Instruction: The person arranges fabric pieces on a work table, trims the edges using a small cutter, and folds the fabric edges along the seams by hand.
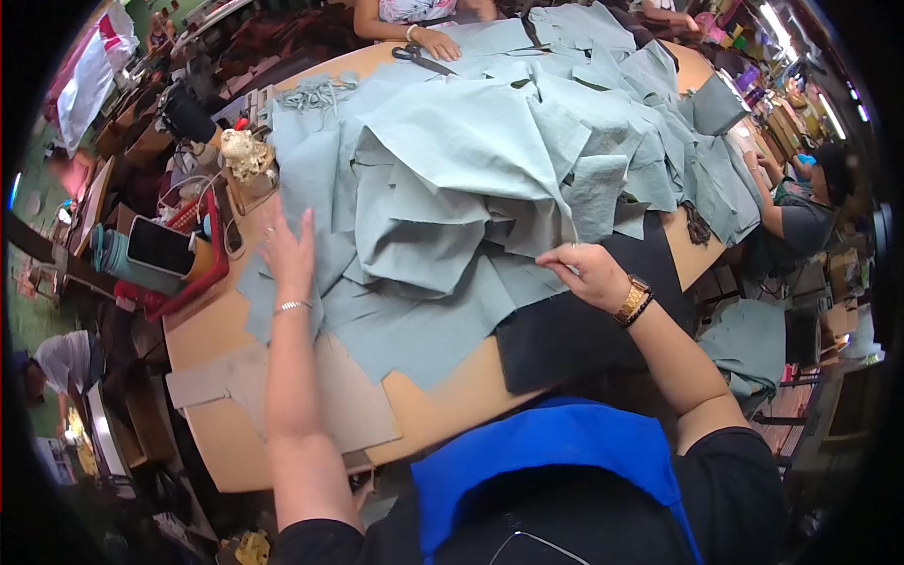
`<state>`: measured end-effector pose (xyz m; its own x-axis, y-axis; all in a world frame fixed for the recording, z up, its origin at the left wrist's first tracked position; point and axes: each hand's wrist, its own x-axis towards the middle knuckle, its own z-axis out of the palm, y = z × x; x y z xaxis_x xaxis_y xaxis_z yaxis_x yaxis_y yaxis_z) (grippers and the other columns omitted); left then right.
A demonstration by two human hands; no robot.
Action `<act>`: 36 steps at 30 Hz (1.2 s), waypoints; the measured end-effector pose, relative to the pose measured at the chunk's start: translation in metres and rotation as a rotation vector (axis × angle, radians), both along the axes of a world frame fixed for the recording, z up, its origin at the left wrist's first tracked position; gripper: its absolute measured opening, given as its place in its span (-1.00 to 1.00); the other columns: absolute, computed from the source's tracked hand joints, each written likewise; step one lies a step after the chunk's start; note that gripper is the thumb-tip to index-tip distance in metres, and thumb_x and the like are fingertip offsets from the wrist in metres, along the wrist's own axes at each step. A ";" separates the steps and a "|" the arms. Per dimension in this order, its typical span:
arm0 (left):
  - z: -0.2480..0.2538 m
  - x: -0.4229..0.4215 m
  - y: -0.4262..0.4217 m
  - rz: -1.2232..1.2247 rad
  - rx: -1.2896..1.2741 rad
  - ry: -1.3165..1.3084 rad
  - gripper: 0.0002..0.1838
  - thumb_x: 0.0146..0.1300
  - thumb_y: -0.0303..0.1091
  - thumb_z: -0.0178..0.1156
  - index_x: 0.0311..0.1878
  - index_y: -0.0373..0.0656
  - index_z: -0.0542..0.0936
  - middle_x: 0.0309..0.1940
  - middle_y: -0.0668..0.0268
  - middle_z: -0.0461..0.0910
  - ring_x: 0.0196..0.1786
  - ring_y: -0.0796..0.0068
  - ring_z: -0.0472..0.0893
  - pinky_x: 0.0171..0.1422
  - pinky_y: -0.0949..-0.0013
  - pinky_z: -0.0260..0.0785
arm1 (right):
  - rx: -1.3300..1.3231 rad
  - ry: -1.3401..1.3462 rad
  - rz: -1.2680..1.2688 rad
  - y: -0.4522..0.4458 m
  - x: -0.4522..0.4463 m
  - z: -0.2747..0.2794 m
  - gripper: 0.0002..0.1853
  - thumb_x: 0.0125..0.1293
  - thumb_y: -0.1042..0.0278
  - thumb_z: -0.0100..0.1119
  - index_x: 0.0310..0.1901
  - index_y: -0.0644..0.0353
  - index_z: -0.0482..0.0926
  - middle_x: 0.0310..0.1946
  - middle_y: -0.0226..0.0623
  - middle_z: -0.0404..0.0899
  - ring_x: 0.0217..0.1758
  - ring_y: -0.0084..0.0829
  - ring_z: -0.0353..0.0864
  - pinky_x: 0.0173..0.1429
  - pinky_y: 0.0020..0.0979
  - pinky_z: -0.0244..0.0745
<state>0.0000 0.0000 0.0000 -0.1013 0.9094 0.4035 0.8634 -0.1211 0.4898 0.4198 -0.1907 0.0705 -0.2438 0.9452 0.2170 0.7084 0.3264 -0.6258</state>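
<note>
A big heap of pale blue-green fabric (461, 141) covers much of the table in the head view. My left hand (288, 250) rests on or just above the fabric at the heap's left side, with its fingers spread. On the right, my right hand (591, 273) pinches at the lower edge of a raised fabric piece, thumb and fingertips together. Under my right forearm lies a flat piece of dark cloth (574, 339). A greyish-beige cut pattern piece (353, 395) lies near the front edge, partly behind my left forearm.
Scissors (424, 60) lie at the far side beside another person's hand (438, 42). A red basket (202, 273) with a phone (169, 250) stands at the left, near a cream-coloured lump (247, 155). Another person (800, 207) sits at the right beside hanging fabric.
</note>
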 end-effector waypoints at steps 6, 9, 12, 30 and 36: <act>0.015 0.086 -0.189 -0.383 -0.105 -0.813 -0.80 0.39 -0.44 0.16 -0.01 -0.31 0.63 -0.28 0.36 0.68 -0.17 0.56 0.62 0.03 0.47 0.45 | -0.251 0.058 0.038 -0.050 0.043 -0.002 -0.85 0.18 0.33 0.39 -0.33 0.22 0.68 -0.41 -0.16 0.69 -0.35 -0.26 0.70 -0.23 -0.36 0.56; 0.009 0.119 -0.282 -0.293 -0.217 -0.960 -0.89 0.34 -0.42 0.25 -0.19 -0.26 0.63 -0.40 0.41 0.63 -0.37 0.69 0.54 -0.23 0.57 0.41 | -0.205 -0.046 0.066 -0.059 0.058 -0.006 -0.86 0.17 0.35 0.39 -0.35 0.24 0.68 -0.42 -0.17 0.69 -0.34 -0.30 0.70 -0.21 -0.38 0.56; -0.001 0.154 -0.354 -0.151 -0.312 -1.053 -0.85 0.32 -0.36 0.31 -0.32 -0.19 0.59 -0.55 0.51 0.54 -0.51 0.82 0.41 -0.44 0.64 0.27 | -0.023 0.118 0.118 -0.066 0.074 -0.023 -0.89 0.17 0.42 0.38 -0.31 0.25 0.67 -0.38 -0.16 0.69 -0.31 -0.29 0.70 -0.18 -0.38 0.56; -0.037 0.283 -0.343 0.161 -0.057 -0.038 -0.24 0.18 -0.03 0.34 0.35 -0.24 0.35 0.25 -0.09 0.40 0.39 -0.08 0.29 0.47 0.05 0.11 | -0.398 0.362 0.413 -0.118 0.178 -0.026 -0.77 0.26 0.50 0.31 -0.05 0.23 0.57 -0.27 -0.30 0.70 -0.15 -0.55 0.69 0.01 -0.47 0.56; -0.027 0.302 -0.356 0.198 -0.067 -0.154 -0.27 0.13 -0.02 0.38 0.28 -0.22 0.40 0.15 -0.02 0.47 0.23 -0.02 0.41 0.37 0.05 0.20 | -0.480 0.585 0.203 -0.124 0.222 -0.034 -0.80 0.36 0.51 0.20 -0.01 0.24 0.53 -0.24 -0.34 0.70 -0.18 -0.62 0.65 0.00 -0.54 0.52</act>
<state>0.3018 -0.3564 -0.0265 -0.3358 0.8899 0.3087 0.7815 0.0803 0.6187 0.6419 -0.3146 0.0366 -0.3941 0.9173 -0.0577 0.1754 0.0134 -0.9844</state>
